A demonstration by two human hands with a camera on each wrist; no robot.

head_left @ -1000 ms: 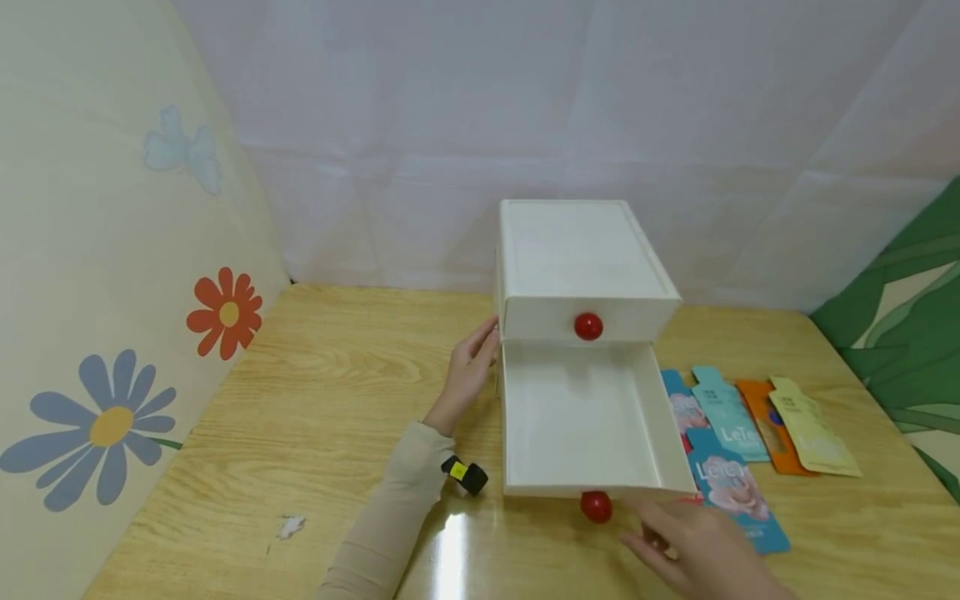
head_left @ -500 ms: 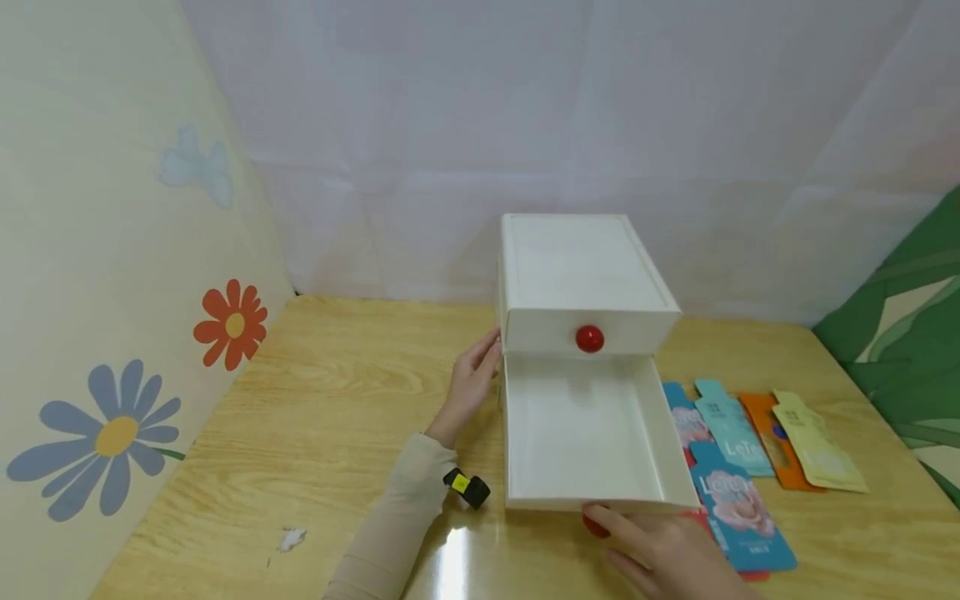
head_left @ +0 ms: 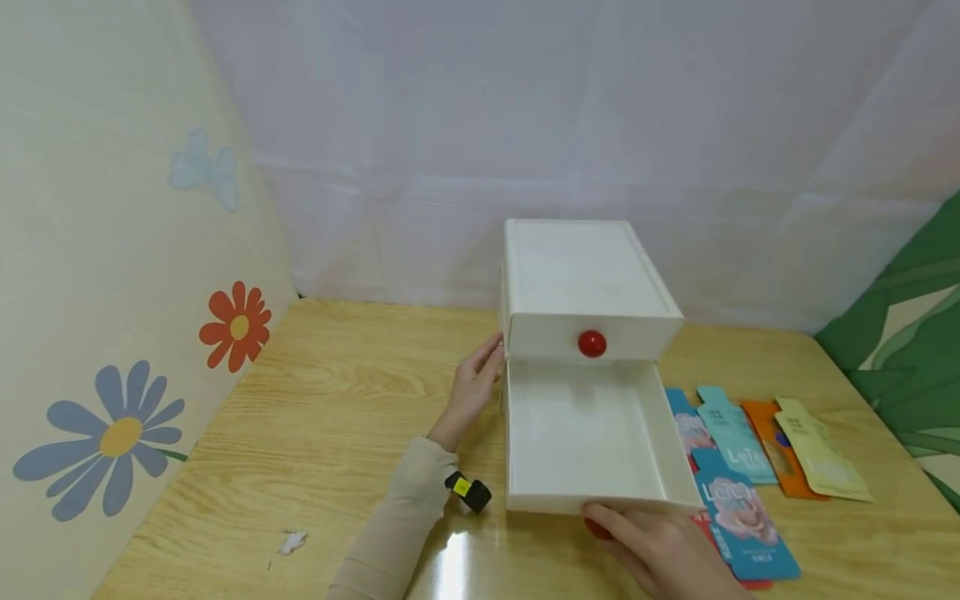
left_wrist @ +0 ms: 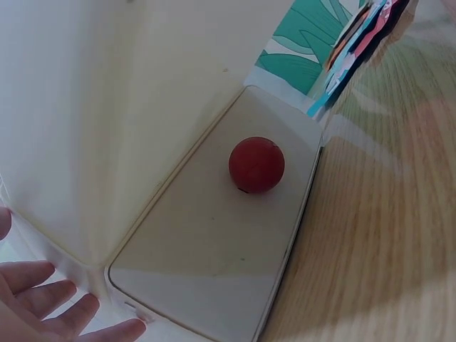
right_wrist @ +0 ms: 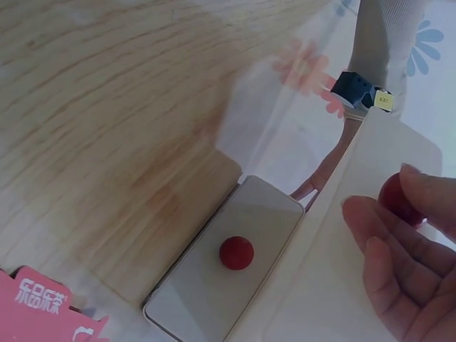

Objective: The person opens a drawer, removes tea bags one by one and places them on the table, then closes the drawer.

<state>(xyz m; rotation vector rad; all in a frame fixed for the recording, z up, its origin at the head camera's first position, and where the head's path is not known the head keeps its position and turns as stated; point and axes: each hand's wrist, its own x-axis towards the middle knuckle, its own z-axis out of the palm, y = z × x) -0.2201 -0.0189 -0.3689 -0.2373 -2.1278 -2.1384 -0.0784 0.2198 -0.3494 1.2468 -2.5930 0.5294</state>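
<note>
A white drawer cabinet [head_left: 592, 267] stands on the wooden table. Below its shut top drawer with a red knob [head_left: 592, 343], another drawer [head_left: 585, 433] is pulled well out, and nothing lies inside. In the wrist views, a further shut drawer front [left_wrist: 214, 235] with a red knob [right_wrist: 236, 253] shows underneath. My right hand [head_left: 660, 546] pinches the pulled-out drawer's red knob [right_wrist: 400, 199] between thumb and fingers. Against the cabinet's left side rests my left hand [head_left: 472, 387], its fingers extended [left_wrist: 50, 303].
Several flat packets lie right of the cabinet: blue ones [head_left: 742, 521], a turquoise one [head_left: 738, 437], an orange one [head_left: 780, 450] and a yellow one [head_left: 821, 454]. A black wrist strap device [head_left: 468, 492] sits at my left wrist. A white curtain [head_left: 420, 150] hangs behind the table.
My right hand has moved left from beside the drawer front and taken hold of its red knob. My left hand stays on the cabinet's side. The head view has shifted slightly.
</note>
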